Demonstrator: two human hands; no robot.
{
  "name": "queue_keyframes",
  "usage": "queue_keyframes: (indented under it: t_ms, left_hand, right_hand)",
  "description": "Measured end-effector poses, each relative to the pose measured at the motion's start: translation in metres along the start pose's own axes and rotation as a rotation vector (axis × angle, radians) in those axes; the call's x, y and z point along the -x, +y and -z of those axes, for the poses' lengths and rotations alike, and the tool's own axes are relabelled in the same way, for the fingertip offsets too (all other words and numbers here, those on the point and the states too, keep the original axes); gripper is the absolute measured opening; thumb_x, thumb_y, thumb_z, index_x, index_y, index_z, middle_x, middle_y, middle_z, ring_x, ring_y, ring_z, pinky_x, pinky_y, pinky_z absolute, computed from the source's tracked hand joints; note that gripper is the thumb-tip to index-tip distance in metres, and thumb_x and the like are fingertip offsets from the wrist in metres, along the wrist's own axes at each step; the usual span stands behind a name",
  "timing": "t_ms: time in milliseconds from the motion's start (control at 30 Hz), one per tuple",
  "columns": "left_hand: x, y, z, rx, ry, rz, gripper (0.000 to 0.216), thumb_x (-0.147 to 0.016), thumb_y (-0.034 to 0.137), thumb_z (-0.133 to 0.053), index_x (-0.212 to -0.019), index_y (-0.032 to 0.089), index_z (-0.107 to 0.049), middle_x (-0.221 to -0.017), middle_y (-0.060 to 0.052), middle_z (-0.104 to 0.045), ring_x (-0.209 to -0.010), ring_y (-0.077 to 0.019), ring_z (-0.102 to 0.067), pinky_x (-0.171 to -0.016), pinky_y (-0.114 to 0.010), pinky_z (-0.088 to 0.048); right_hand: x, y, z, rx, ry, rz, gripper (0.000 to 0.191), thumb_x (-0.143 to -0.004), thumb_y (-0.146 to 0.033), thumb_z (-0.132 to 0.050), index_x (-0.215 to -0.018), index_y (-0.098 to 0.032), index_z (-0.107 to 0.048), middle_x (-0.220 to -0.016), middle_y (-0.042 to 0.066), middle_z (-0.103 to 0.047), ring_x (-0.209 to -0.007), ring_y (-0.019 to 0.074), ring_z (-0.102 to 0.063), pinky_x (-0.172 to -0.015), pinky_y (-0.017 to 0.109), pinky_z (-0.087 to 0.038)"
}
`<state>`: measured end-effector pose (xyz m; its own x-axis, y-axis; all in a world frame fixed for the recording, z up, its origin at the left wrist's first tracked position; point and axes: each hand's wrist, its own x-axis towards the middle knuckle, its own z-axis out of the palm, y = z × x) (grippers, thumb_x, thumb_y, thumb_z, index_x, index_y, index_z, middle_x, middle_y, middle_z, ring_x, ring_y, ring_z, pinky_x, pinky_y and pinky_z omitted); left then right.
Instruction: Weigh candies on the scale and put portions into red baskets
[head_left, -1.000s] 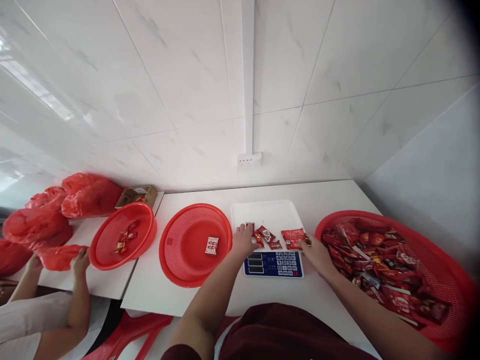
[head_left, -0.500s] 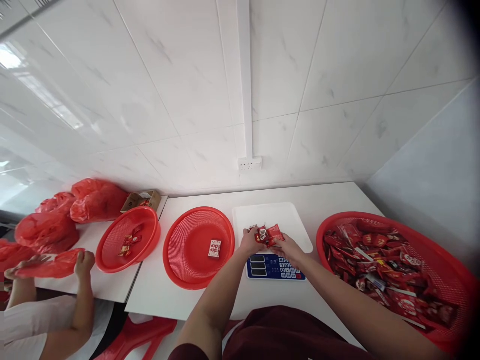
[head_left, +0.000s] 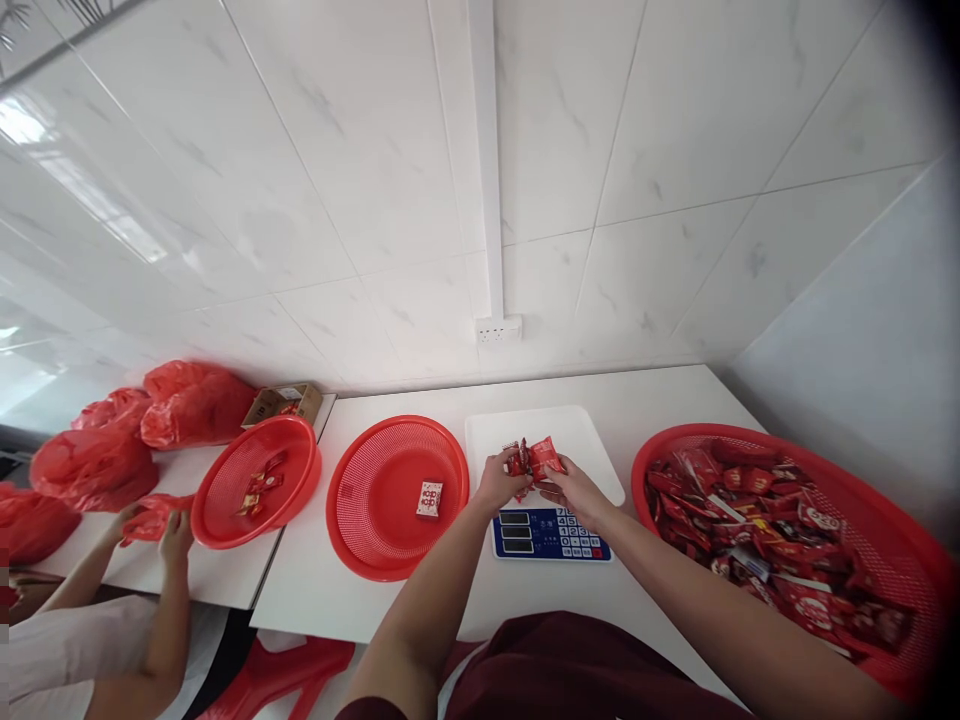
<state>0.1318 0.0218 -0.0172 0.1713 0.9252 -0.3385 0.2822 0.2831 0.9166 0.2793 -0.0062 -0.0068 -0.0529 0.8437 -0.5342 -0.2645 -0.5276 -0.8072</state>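
Note:
My left hand (head_left: pixel 496 484) and my right hand (head_left: pixel 571 490) are closed together on a small bunch of red candy packets (head_left: pixel 531 459), held just above the white pan (head_left: pixel 592 440) of a scale with a blue keypad (head_left: pixel 547 534). To the left a red mesh basket (head_left: pixel 360 500) holds one white-and-red packet (head_left: pixel 429 498). On my right a large red basket (head_left: pixel 900 560) is heaped with several red packets (head_left: pixel 757 520).
A second red basket (head_left: pixel 225 480) with a few candies sits on the neighbouring table. Another person's hands (head_left: pixel 161 525) hold a red bag beside piled red bags (head_left: pixel 97 450) and a small cardboard box (head_left: pixel 283 402). A wall socket (head_left: pixel 498 329) is behind the scale.
My hands came together from either side of the scale pan, gathered the loose packets and lifted them off it. The other person bunched their red bag closer.

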Motion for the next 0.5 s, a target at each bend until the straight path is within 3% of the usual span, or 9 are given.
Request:
queue_keyframes:
  t_ms: [100,200,333,433,500]
  left_hand:
    - [0.006,0.006,0.014,0.006,0.076,-0.016,0.064,-0.065,0.014,-0.072,-0.125,0.019,-0.052,-0.12,-0.01,-0.05,-0.084,-0.015,-0.059,-0.069,-0.027,-0.053]
    - [0.021,0.014,0.044,-0.015,0.162,-0.06,0.062,-0.068,0.017,-0.07,-0.127,0.022,-0.05,-0.127,-0.011,-0.045,-0.086,-0.0161,-0.059,-0.067,-0.027,-0.054]
    - [0.055,0.024,0.102,-0.08,0.331,-0.157,0.057,-0.072,0.023,-0.067,-0.127,0.026,-0.05,-0.128,-0.01,-0.045,-0.092,-0.0184,-0.061,-0.076,-0.03,-0.053]
    - [0.082,0.02,0.144,-0.164,0.453,-0.081,0.063,-0.074,0.027,-0.066,-0.133,0.027,-0.042,-0.134,-0.012,-0.041,-0.096,-0.0218,-0.061,-0.076,-0.033,-0.052]
    - [0.095,0.013,0.16,-0.298,0.554,0.005,0.066,-0.074,0.029,-0.065,-0.134,0.026,-0.039,-0.14,-0.013,-0.035,-0.108,-0.0263,-0.055,-0.08,-0.036,-0.051]
  right_hand:
    - [0.005,-0.009,-0.017,-0.042,-0.043,0.046,0.025,-0.082,-0.023,-0.055,-0.106,-0.023,-0.049,-0.103,0.005,-0.066,-0.081,0.0163,-0.068,-0.082,0.033,-0.054]
    - [0.011,-0.022,-0.046,-0.029,-0.115,0.084,0.027,-0.082,-0.025,-0.056,-0.108,-0.024,-0.049,-0.103,0.005,-0.065,-0.085,0.0169,-0.067,-0.085,0.035,-0.053]
    - [0.018,-0.038,-0.092,-0.004,-0.42,0.097,0.041,-0.082,-0.031,-0.058,-0.121,-0.025,-0.046,-0.119,0.005,-0.06,-0.099,0.017,-0.063,-0.092,0.037,-0.048]
    - [0.019,-0.038,-0.113,0.16,-0.618,0.092,0.064,-0.078,-0.035,-0.064,-0.135,-0.03,-0.036,-0.14,0.008,-0.043,-0.108,0.0201,-0.058,-0.092,0.04,-0.047]
    - [0.016,-0.03,-0.115,0.312,-0.602,0.128,0.071,-0.075,-0.036,-0.067,-0.137,-0.03,-0.034,-0.146,0.009,-0.034,-0.108,0.0212,-0.057,-0.091,0.04,-0.046]
